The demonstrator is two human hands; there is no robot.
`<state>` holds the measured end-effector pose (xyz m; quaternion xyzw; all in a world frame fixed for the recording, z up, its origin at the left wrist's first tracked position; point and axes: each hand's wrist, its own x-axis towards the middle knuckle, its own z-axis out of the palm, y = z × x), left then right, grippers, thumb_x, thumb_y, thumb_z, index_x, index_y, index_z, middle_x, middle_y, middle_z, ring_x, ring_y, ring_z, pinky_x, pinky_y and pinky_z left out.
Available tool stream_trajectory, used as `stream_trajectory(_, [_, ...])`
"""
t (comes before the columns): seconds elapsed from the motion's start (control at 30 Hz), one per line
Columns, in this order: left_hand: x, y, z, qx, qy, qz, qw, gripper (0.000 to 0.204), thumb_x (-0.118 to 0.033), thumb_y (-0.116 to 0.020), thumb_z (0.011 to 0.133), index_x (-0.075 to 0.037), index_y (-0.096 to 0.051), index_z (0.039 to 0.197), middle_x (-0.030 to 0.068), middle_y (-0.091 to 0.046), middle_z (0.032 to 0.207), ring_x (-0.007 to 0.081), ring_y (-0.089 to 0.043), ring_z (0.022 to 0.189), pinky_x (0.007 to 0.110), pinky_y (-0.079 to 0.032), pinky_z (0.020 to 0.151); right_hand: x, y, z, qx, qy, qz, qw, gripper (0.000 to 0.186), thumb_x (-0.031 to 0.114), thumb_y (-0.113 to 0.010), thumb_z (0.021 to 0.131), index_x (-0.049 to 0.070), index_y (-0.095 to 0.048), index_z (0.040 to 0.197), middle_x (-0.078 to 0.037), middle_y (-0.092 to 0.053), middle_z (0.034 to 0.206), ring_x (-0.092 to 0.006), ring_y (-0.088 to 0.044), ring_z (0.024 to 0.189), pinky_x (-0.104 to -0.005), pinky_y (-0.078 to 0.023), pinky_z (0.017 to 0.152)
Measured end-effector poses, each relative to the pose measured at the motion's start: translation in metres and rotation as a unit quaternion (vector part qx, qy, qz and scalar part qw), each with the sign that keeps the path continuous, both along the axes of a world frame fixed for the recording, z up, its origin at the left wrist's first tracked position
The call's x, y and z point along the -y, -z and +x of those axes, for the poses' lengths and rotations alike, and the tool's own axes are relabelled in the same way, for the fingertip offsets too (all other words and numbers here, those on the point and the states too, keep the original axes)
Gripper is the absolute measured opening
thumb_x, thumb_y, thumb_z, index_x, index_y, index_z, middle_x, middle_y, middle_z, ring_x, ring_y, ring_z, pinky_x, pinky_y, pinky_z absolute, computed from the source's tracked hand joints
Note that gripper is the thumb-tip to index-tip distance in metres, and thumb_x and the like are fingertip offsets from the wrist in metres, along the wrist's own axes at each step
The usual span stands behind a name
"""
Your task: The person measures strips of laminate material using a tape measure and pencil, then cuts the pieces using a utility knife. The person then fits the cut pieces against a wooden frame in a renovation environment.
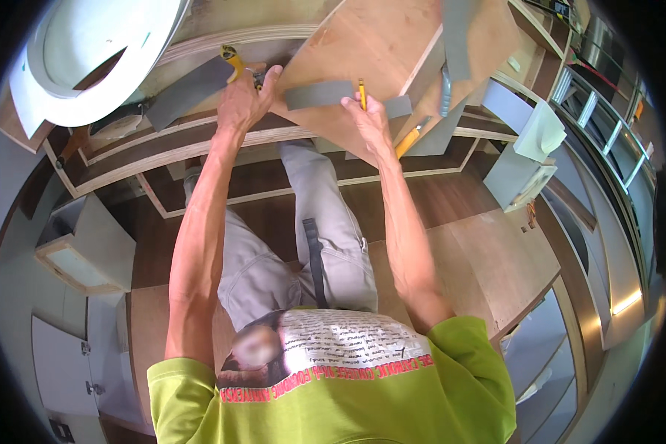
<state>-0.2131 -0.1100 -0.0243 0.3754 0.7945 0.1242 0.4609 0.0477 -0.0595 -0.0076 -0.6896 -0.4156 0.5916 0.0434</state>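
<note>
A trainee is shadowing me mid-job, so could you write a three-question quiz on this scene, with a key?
1. Which hand holds the slim yellow pencil-like tool? A: left; B: right; C: neither.
2. True or false: the curved blue handle lies to the right of the person's right hand.
3. Fill in: the flat grey rectangular strip lies on a tan panel that looks like ____.

Key: 1. B; 2. True; 3. wood.

Bright light, dark curved edges.
</note>
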Motion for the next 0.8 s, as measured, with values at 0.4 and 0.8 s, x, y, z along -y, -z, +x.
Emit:
stream_trajectory(0.4, [-0.046, -0.019, 0.101, 0.038, -0.014, 0.152, 0.988, 0.056, -0.053, -0.052, 0.093, -0.001, -0.072, 0.089, 0.02, -0.07, 0.084, 0.0378, -0.066, 0.089, 0.05, -0.051, 0.08, -0.036, -0.086, 0.062, 0.106, -0.016, 0.008, 0.994, 0.065, 0.039, -0.078, 0.082, -0.005, -0.057, 0.127, -0.003, -0.06, 0.102, -0.012, -0.054, 0.088, -0.0266, -0.044, 0.081])
stream_trajectory(0.8, [0.09, -0.152, -0.029, -0.016, 0.032, 0.171, 0.985, 0.062, -0.029, -0.078, 0.077, -0.009, -0.053, 0.13, 0.0175, -0.06, 0.116, 0.0366, -0.059, 0.107, 0.046, -0.047, 0.093, 0.014, -0.113, -0.112, -0.189, -0.115, -0.133, 0.966, 0.019, 0.023, -0.069, 0.088, 0.011, -0.058, 0.099, 0.012, -0.043, 0.072, 0.0023, -0.031, 0.054, -0.0166, -0.023, 0.047])
